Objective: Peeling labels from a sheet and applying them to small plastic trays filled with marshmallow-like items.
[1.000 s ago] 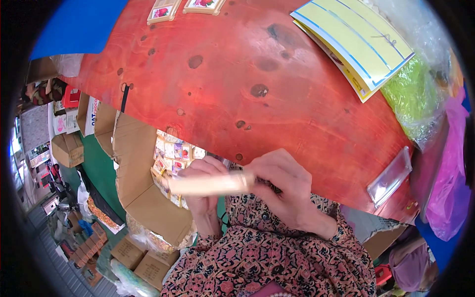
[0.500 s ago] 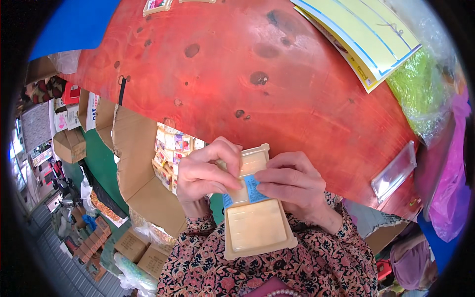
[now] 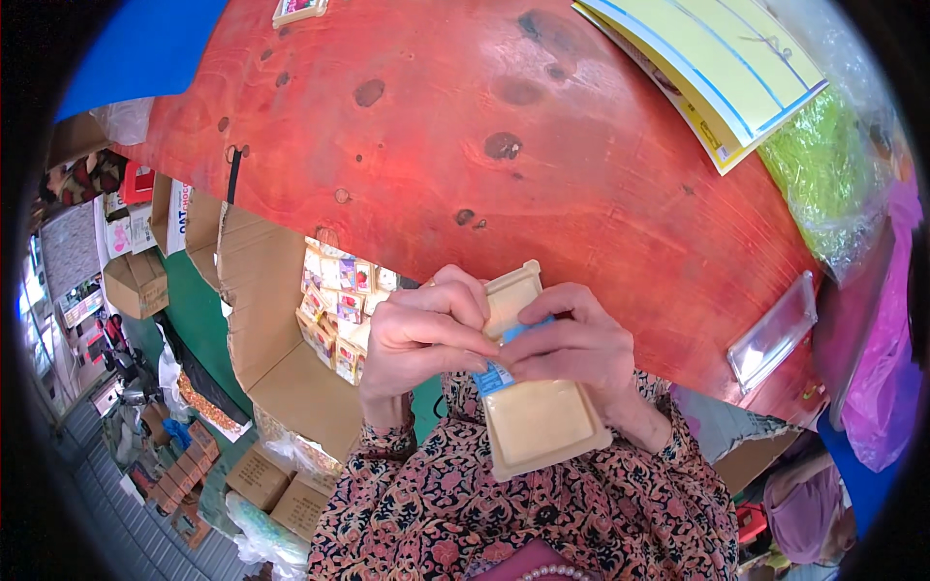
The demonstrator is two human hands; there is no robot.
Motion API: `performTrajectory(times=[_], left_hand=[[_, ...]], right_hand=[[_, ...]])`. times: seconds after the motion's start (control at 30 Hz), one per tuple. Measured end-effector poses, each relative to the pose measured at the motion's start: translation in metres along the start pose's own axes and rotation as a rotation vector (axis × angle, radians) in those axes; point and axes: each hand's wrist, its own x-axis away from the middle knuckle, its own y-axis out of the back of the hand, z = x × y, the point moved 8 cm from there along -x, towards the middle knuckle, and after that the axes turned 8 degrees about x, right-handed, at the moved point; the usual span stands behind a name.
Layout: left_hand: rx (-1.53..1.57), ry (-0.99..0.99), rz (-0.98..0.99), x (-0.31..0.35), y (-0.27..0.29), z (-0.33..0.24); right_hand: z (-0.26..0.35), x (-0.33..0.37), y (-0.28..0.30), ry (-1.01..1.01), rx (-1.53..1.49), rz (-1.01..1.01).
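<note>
A cream-coloured flat plastic box [image 3: 542,426] is tilted in front of my chest, its lower end toward me. A blue label strip [image 3: 494,380] runs across its middle, partly covered by my fingers. My left hand [image 3: 426,334] is closed, with thumb and fingertips pinching at the label on the box's left edge. From the other side my right hand [image 3: 576,353] grips the box's right edge, its fingers pressing on the blue strip. Whether the label lies fully flat under my fingers is hidden.
Ahead spreads a red wooden table [image 3: 417,184]. A yellow paper card [image 3: 717,58] and a clear plastic case [image 3: 772,334] lie toward its right side. Left of me stands an open cardboard box [image 3: 262,300] holding many small printed packs [image 3: 339,290]. A purple bag [image 3: 877,387] hangs at right.
The box has turned and shifted slightly right. My left fingers have moved right and down to the blue label, and my right fingers now reach further over it.
</note>
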Motion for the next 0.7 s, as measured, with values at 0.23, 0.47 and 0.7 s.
performTrajectory(times=[0.23, 0.47, 0.7], left_hand=[[-0.094, 0.100, -0.140, -0.001, -0.001, 0.006], [-0.206, 0.134, -0.173, -0.004, -0.004, 0.001], [-0.312, 0.158, -0.243, -0.003, -0.007, 0.007]], right_hand=[[-0.015, 0.017, 0.005, -0.175, -0.151, -0.195], [-0.016, 0.019, 0.005, -0.134, -0.185, -0.231], [-0.013, 0.024, 0.002, -0.159, -0.192, -0.216]])
